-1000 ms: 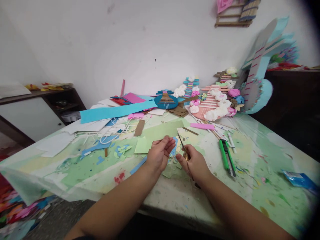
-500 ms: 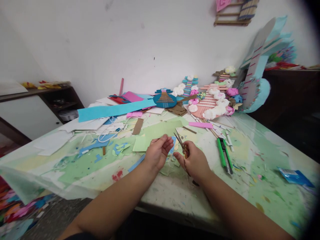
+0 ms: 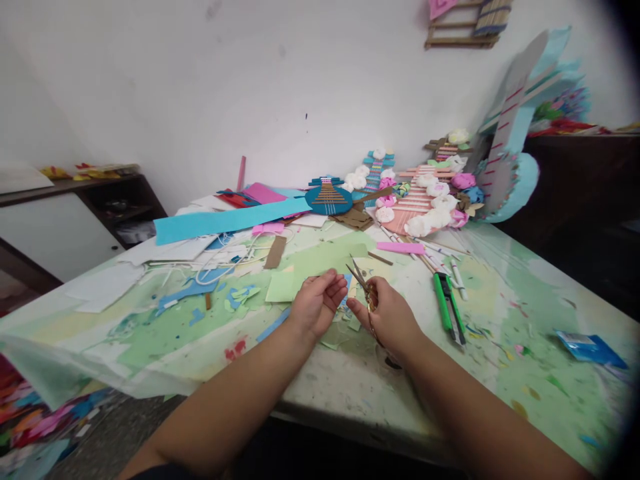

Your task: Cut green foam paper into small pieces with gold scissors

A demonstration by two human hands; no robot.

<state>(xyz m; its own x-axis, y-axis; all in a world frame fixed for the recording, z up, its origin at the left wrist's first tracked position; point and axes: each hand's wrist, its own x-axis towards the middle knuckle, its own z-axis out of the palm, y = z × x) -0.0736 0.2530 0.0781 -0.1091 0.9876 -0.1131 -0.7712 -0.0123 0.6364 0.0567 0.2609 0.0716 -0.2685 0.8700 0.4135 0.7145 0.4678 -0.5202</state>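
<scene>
My right hand (image 3: 393,317) holds a pair of scissors (image 3: 361,275) by its gold handles, with the blades parted slightly and pointing up and left. Left of the blades, my left hand (image 3: 320,301) is turned palm inward, its fingers curled and the thumb against the fingertips. Whatever those fingers pinch is too small to make out. Beneath and behind the hands lie a light green sheet (image 3: 320,261) and blue paper scraps. A green box cutter (image 3: 449,308) rests to the right of my right hand.
Behind are a blue paper instrument (image 3: 329,199), a pink one with paper flowers (image 3: 407,217), and a long blue strip (image 3: 230,221). White cords (image 3: 215,272), markers (image 3: 458,279) and scraps litter the table. A blue packet (image 3: 593,350) lies far right.
The scissor blades have opened a little wider, and my right thumb has lifted slightly. My left hand has hardly moved. The view has shifted very slightly.
</scene>
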